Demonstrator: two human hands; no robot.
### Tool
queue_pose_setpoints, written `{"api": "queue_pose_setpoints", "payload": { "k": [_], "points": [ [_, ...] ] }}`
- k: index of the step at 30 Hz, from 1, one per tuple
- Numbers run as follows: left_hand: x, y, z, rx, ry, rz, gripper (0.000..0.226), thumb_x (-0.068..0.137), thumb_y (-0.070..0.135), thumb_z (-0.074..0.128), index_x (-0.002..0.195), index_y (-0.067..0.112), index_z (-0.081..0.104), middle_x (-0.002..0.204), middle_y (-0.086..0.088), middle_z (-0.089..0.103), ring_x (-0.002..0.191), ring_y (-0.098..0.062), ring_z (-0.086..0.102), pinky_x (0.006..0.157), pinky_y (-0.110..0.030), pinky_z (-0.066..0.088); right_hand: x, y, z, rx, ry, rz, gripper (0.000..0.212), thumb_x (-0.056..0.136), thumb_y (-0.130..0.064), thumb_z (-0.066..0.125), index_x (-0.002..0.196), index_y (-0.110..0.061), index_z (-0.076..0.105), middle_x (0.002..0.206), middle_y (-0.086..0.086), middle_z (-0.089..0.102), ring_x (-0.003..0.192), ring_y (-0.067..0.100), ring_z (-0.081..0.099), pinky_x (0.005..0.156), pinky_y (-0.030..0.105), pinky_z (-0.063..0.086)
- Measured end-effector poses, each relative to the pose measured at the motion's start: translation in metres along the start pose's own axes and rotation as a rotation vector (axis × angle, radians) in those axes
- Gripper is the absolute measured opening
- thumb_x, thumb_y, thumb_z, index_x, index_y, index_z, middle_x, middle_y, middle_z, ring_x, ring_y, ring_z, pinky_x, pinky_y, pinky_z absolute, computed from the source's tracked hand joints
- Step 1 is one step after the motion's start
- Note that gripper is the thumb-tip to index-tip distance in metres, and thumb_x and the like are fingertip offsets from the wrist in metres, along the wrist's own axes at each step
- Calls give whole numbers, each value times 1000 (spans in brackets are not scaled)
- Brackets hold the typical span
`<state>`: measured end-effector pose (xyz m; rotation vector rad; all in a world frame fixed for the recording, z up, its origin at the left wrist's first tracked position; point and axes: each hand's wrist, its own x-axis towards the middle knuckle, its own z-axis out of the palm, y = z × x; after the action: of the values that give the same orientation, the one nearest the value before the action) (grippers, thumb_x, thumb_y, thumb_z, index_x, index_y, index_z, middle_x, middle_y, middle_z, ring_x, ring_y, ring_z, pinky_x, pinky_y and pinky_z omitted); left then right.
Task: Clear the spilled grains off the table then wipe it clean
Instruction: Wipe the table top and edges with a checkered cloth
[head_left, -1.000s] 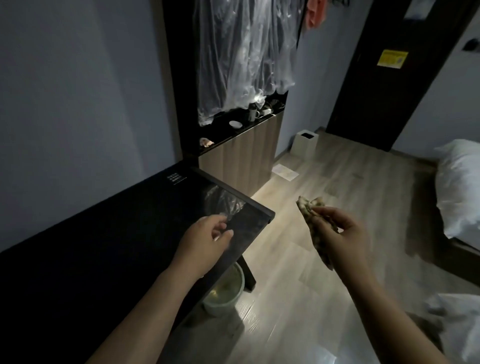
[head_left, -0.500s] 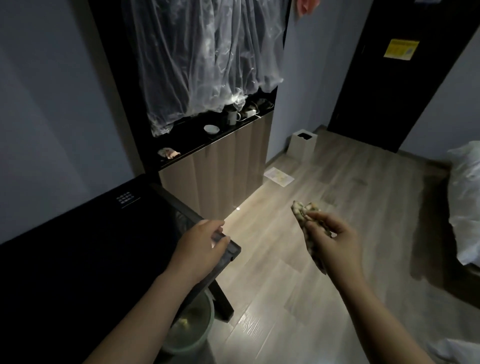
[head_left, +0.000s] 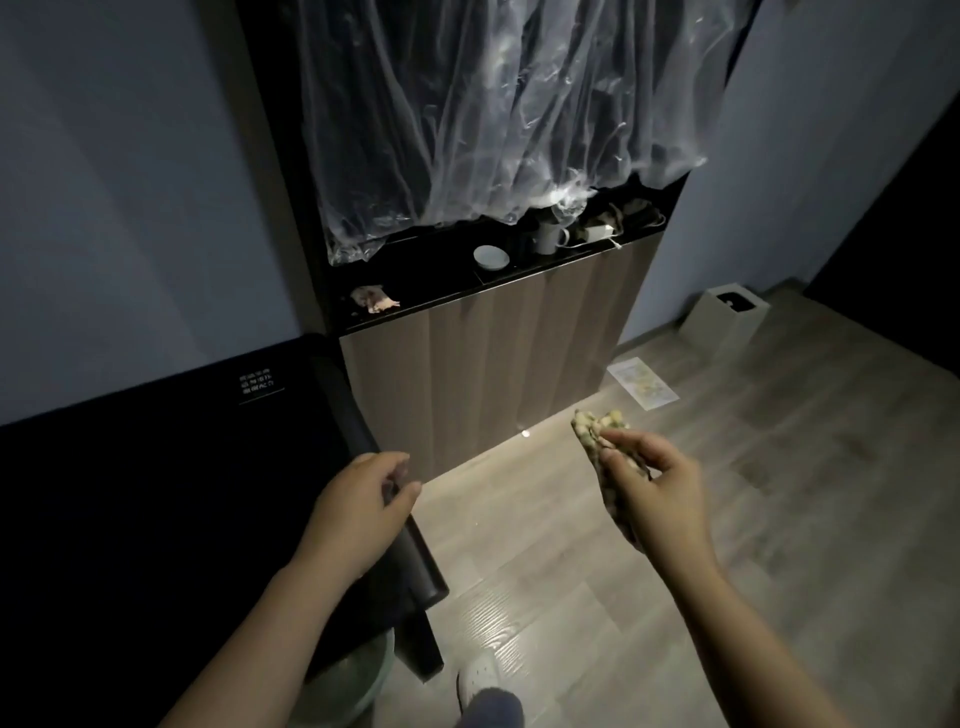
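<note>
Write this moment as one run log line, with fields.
left hand: curled at table edge, contents unclear | right hand: holding cloth over floor | bin: under table | wiping: not started

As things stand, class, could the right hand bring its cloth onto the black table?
Probably yes. The right hand holds the cloth over open floor, apart from the black table; only the left hand at the table's edge lies between.

Open wooden floor is seen to the right of the black table, where free passage is offered. The far side is closed off by a wood-fronted cabinet, and the space under the table corner is taken by a bin and a table leg.
</note>
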<state>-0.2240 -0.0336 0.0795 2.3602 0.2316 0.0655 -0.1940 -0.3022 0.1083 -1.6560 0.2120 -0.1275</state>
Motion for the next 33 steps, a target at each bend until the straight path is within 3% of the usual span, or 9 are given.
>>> {"api": "queue_pose_setpoints", "payload": {
  "k": [5,10,14,18,22,26,28,31,33],
  "points": [
    [74,-1,22,-71,65,-87,36,87,23,65,122,15,62,111,3,60,99,-11,59,87,-23,44,97,4,25,-83,-106,-24,20,88,-4,62,92,-19,74,62,6,59,50,19,48,49,24,40],
    [138,-5,25,-81,111,-170,38,86,21,66,123,13,61,110,2,59,97,-12,59,89,-25,46,188,5,59,-278,-199,-79,26,73,-30,67,97,-40,72,97,1,69,88,25,67,84,50,56],
    [169,-10,23,-51,166,-244,38,87,22,66,124,15,60,111,3,58,100,-10,57,89,-26,47,242,10,95,-340,-315,-121,32,72,-23,66,95,-45,70,102,-2,67,91,25,67,84,52,55],
    [188,-12,26,-8,211,-345,41,89,26,63,128,19,57,115,6,57,100,-6,54,84,-18,41,295,21,131,-408,-445,-175,35,75,-21,63,100,-45,68,106,-10,62,88,23,66,79,49,57],
    [200,-11,40,-9,303,-471,41,89,26,63,128,17,57,117,5,57,104,-8,56,88,-17,41,349,37,168,-474,-617,-250,40,81,-2,64,104,-34,69,105,-7,61,93,18,64,80,31,51],
    [222,4,61,-37,389,-613,42,86,35,62,123,16,60,116,2,58,104,-10,57,92,-22,44,407,47,203,-492,-788,-276,41,81,-1,61,100,-36,69,102,0,63,74,25,65,66,39,58],
    [234,19,71,-81,471,-681,42,82,36,62,120,17,62,112,3,59,102,-12,58,93,-26,46,434,47,216,-519,-860,-322,38,81,-3,61,104,-32,70,101,-3,61,76,24,65,68,39,58],
    [247,39,86,-98,543,-758,33,86,28,65,118,23,62,107,11,57,99,-7,59,90,-25,47,469,44,234,-556,-946,-410,34,82,0,62,107,-22,70,101,-1,59,78,19,62,68,21,50],
    [251,51,94,-138,594,-813,35,86,30,65,120,24,61,107,15,56,97,-3,58,91,-25,47,489,47,248,-585,-992,-477,35,80,0,63,110,-17,70,104,2,60,87,25,61,78,30,51]
  ]
}}
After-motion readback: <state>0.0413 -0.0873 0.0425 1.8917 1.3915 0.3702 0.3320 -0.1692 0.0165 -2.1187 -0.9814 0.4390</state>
